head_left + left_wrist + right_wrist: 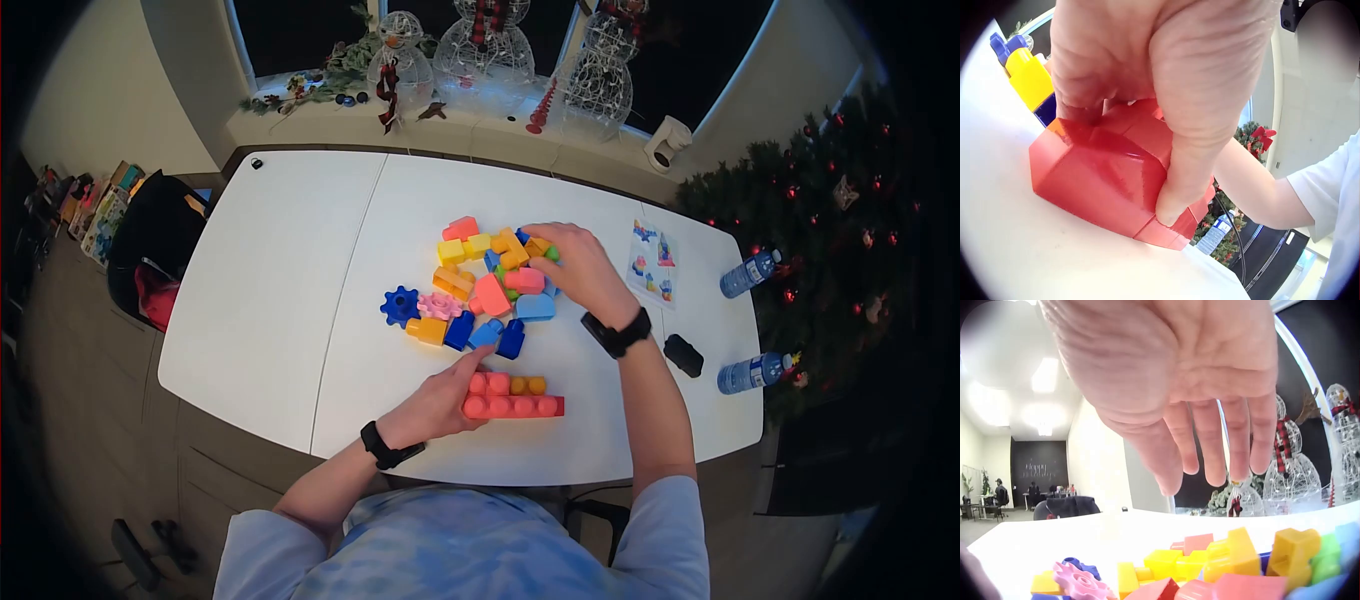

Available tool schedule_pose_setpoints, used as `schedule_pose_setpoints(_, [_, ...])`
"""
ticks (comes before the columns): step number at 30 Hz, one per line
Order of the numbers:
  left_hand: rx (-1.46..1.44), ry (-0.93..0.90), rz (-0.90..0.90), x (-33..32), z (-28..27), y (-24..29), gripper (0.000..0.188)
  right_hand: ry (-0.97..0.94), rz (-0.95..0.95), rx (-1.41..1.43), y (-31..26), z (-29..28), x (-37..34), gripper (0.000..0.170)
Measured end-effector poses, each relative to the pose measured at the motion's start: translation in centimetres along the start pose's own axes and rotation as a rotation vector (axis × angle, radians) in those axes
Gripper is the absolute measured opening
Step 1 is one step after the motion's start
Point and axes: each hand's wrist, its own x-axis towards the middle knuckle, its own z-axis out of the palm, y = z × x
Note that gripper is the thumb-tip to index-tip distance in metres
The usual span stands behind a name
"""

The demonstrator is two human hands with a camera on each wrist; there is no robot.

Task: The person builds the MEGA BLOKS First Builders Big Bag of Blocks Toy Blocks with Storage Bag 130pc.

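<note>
My left hand (pixel 438 402) grips the left end of a red toy-brick build (pixel 514 407) near the table's front edge. In the left wrist view its thumb (pixel 1175 194) presses along one side of the red build (pixel 1100 178), and the other fingers reach round the far side. A small orange brick (pixel 528 385) sits in the build's back row. My right hand (pixel 578 262) hovers over the right side of a pile of bricks, fingers stretched and holding nothing. Close under it lie a yellow-orange brick (pixel 1294 550), a green brick (pixel 1325 562) and a pink-red brick (pixel 525 281).
A blue gear (pixel 400 306) and a pink gear (pixel 440 306) lie left in the pile, with dark blue bricks (pixel 511 339) in front. Rightward are a picture sheet (pixel 652 265), a black case (pixel 683 356) and two water bottles (pixel 750 274). The white table (pixel 270 300) extends left.
</note>
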Motion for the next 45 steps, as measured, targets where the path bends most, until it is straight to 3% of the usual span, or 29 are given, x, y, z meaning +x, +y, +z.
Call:
schedule_pose_setpoints(5, [0.016,0.011,0.038,0.0,0.0,-0.2,0.101,0.029,-0.115,-0.09,0.5,8.6,8.7,0.028])
schedule_pose_setpoints(9, [-0.002,0.012,0.061,-0.1,0.0,-0.2,0.1,-0.109,-0.124,-0.151,3.2,14.3,12.8,0.025])
schedule_pose_setpoints(11, [-0.01,0.005,0.067,-0.1,0.1,-0.5,0.1,-0.163,-0.157,-0.164,3.0,14.6,13.9,0.024])
schedule_pose_setpoints(13, [-0.009,0.005,0.068,-0.1,0.2,-0.5,0.1,-0.38,-0.007,-0.233,2.8,15.0,14.5,0.029])
schedule_pose_setpoints(16, [-0.024,-0.012,0.07,0.0,0.0,-0.4,0.1,-0.257,-0.12,-0.226,3.6,15.4,14.5,0.018])
schedule_pose_setpoints(19, [-0.023,-0.013,0.048,-0.3,0.3,-0.3,0.1,-0.117,-0.155,-0.277,1.0,10.8,12.4,0.015])
schedule_pose_setpoints(21, [0.03,0.062,0.114,-0.2,0.3,-0.6,0.1,-0.037,-0.092,-0.02,-1.0,6.0,9.3,0.023])
schedule_pose_setpoints(23, [0.017,0.057,0.092,-0.1,0.3,-0.7,0.099,-0.077,0.007,0.214,-2.4,1.2,4.9,0.03])
schedule_pose_setpoints(26, [-0.002,0.05,0.085,0.0,0.3,-0.6,0.099,-0.107,0.138,0.305,-3.2,-2.0,-3.0,0.036])
schedule_pose_setpoints(30, [0.027,0.066,0.083,-0.1,-0.1,0.2,0.097,-0.253,0.235,0.346,-3.0,-0.9,-10.8,0.035])
schedule_pose_setpoints(33, [0.009,0.064,0.06,0.0,0.0,0.4,0.096,-0.25,0.243,0.433,-3.7,1.3,-13.6,0.035])
schedule_pose_setpoints(36, [0.006,0.062,0.034,-0.1,0.0,0.5,0.096,-0.172,0.257,0.538,-4.2,2.9,-14.4,0.036])
schedule_pose_setpoints(45, [0.019,0.082,0.047,-0.2,0.5,-0.5,0.085,-0.215,0.173,0.484,-4.1,3.7,-14.0,0.029])
